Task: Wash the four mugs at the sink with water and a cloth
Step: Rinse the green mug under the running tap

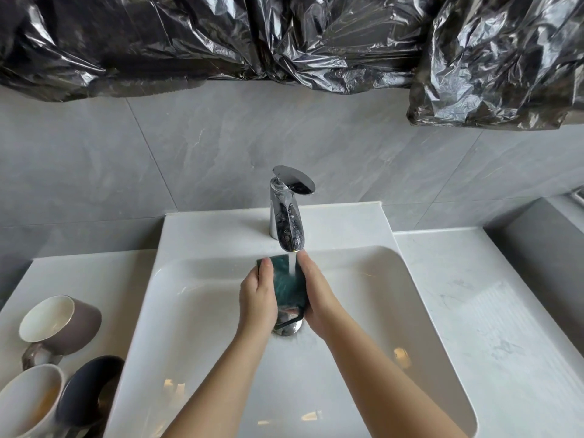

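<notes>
A dark green scrubbing cloth [287, 281] is held flat under the running water from the chrome faucet [286, 213], over the white sink basin [395, 311]. My left hand [257, 298] grips its left edge and my right hand [317, 295] grips its right edge. Three mugs stand on the left counter: a grey-brown mug [61, 324] lying on its side, a white mug [28, 399] with brown stains inside, and a dark blue mug [91, 390] beside it. A fourth mug is not in view.
The chrome drain plug [289, 327] sits below the cloth. White marble counter [474, 295] extends to the right of the basin. Black plastic sheeting [284, 36] hangs over the grey tiled wall above.
</notes>
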A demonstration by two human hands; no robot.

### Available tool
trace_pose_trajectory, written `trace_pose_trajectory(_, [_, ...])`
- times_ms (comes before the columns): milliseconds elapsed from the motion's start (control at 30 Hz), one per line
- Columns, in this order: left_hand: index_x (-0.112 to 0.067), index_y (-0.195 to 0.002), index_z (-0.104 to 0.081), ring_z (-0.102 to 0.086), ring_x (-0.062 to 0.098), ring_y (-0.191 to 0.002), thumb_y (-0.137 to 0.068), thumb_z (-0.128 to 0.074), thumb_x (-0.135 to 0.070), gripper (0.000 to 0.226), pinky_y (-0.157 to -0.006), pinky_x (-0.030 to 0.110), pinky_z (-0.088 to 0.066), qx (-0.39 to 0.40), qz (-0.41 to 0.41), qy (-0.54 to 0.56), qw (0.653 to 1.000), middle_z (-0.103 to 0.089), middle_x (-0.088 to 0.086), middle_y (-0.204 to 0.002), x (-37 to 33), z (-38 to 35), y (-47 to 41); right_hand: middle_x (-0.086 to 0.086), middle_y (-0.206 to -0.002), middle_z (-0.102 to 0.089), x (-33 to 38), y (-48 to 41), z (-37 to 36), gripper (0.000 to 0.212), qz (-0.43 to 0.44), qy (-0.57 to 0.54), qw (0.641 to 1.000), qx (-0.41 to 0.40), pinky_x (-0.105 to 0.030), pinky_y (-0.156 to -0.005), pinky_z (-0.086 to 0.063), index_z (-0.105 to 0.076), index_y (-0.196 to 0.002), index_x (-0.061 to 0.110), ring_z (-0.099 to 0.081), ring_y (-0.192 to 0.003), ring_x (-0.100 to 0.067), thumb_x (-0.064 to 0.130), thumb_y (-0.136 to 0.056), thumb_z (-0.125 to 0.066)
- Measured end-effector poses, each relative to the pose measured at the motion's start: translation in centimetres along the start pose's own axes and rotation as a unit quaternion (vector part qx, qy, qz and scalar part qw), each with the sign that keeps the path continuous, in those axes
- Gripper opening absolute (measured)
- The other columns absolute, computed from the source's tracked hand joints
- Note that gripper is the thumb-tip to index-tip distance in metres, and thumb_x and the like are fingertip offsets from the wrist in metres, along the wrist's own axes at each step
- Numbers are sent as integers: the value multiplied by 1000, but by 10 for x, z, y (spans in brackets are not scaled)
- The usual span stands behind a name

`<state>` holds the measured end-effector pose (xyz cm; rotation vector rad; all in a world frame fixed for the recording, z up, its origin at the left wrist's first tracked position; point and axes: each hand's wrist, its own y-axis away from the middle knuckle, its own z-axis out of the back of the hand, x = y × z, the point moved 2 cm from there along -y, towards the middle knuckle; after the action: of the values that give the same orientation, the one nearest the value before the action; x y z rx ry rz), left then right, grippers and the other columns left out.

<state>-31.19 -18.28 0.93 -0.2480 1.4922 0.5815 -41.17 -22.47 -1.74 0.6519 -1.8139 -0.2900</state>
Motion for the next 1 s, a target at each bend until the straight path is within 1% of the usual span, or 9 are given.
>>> trace_pose_trajectory(100, [-20,-110,-63,-67,12,-99,-101,-47,-25,19,-91,30,-52,233,33,54,970,-71,3,-108,-5,-1,0,-22,-124,-65,1,2,12,55,23,-16,999,20,-45,-95,-53,-59,-126,5,-66,-109,-30,43,-86,-66])
trace_pose_trajectory(200, [-26,-95,-60,-64,5,-88,-103,-43,-19,20,-83,21,-49,373,-28,-126,919,-67,-9,-93,-7,6,6,-21,-109,-65,5,-1,21,49,2,-17,1000,26,-43,-87,-51,-61,-118,2,-62,-99,-31,42,-90,-60])
trace_pose_trajectory(300, [-13,-74,-55,-55,18,-70,-100,-44,-39,39,-71,35,-45,365,-131,-407,827,-59,1,-74,-6,14,-4,-15,-98,-69,7,0,27,40,-3,-6,999,44,-32,-67,-57,-66,-111,5,-68,-84,-26,39,-98,-50])
trace_pose_trajectory(467, [-11,-109,-62,-66,14,-96,-102,-43,-14,21,-87,26,-51,362,68,-15,930,-71,1,-100,-11,-3,3,-25,-121,-66,1,0,23,61,30,5,1000,2,-49,-94,-55,-62,-122,2,-65,-110,-41,51,-85,-59])
trace_pose_trajectory(533, [-13,-103,-61,-64,14,-87,-102,-45,-18,17,-86,32,-51,379,-1,-104,920,-68,1,-92,-6,-4,3,-25,-113,-69,3,1,27,54,25,4,1000,-10,-48,-85,-59,-65,-114,4,-68,-103,-39,51,-87,-59])
trace_pose_trajectory(667, [-9,-97,-57,-59,24,-84,-98,-38,-45,41,-79,39,-49,391,-214,-500,743,-65,9,-92,1,4,-13,-7,-75,-69,8,-4,40,36,-30,-30,999,10,-24,-45,-46,-66,-95,15,-66,-58,-20,47,-96,-49])
trace_pose_trajectory(800, [-8,-107,-61,-63,19,-100,-98,-44,-36,34,-94,37,-48,385,-62,-263,882,-66,12,-109,-5,-12,-4,-6,-70,-69,4,-7,41,40,-12,-42,999,17,-23,-42,-47,-66,-90,13,-66,-56,-17,43,-101,-41])
trace_pose_trajectory(867, [-13,-113,-59,-63,13,-100,-99,-44,-32,29,-98,34,-47,392,-32,-209,895,-67,7,-111,0,-14,0,-5,-70,-69,3,-5,41,39,-11,-46,999,27,-22,-42,-46,-65,-91,13,-66,-57,-17,42,-101,-41])
trace_pose_trajectory(1000, [-13,-82,-50,-52,23,-79,-90,-40,-31,22,-68,32,-40,429,-239,-463,738,-61,8,-86,-5,6,-4,-7,-72,-69,10,-5,45,42,-56,-25,998,11,-27,-49,-52,-66,-90,15,-66,-59,-22,51,-97,-45])
